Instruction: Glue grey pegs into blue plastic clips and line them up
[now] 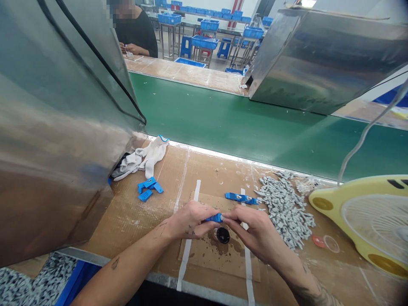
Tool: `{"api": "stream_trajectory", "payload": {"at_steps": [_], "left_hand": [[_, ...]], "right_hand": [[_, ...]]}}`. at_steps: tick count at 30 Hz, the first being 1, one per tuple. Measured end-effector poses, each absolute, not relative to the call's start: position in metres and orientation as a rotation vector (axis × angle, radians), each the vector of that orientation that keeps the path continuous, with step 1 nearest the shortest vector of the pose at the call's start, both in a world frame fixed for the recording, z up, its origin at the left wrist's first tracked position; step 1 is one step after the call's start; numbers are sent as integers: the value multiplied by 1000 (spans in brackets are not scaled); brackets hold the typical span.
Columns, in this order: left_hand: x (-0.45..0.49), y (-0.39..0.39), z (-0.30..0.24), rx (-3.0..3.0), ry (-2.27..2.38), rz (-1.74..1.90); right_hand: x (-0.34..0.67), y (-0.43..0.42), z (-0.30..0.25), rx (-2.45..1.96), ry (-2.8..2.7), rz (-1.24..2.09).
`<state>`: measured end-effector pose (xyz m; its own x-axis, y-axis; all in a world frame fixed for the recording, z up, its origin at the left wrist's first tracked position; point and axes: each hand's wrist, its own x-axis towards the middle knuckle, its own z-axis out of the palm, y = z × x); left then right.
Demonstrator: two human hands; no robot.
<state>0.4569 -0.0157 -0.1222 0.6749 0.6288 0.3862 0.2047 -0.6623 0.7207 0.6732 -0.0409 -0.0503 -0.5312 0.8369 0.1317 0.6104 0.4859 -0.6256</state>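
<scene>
My left hand pinches a small blue plastic piece between thumb and fingers. At the right end of that piece, the fingertips of my right hand are pressed together; a tiny pale bit shows there, too small to name. Just below both hands, a small round black pot stands on a stained cardboard sheet. Behind my right hand lies a row of blue pieces with small grey parts on them. To the right spreads a heap of small grey parts.
Several blue pieces and white gloves lie at left beside a metal housing. A yellow fan occupies the right, near a red piece. A green conveyor belt runs behind; a person sits beyond it.
</scene>
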Motion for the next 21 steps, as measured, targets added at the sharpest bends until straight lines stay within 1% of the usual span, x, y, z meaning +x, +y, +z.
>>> {"api": "stream_trajectory", "payload": {"at_steps": [9,12,14,17,19,21], "left_hand": [[455,-11,-119,2069,731,896],[449,-1,-120,2036,867,858],[444,6,-121,2025,1013,848],[437,13,-122,1929,1182,952],[436,14,-124,1875,1221,1017],[438,13,-127,1883,1220,1024]], "right_hand": [[667,-19,-53,-1235,-2259,835],[671,-3,-45,-1257,-2267,869],[678,11,-37,-1256,-2306,774],[689,28,-33,-1274,-2386,474],[694,34,-41,-1285,-2462,321],[697,35,-53,-1299,-2525,270]]}}
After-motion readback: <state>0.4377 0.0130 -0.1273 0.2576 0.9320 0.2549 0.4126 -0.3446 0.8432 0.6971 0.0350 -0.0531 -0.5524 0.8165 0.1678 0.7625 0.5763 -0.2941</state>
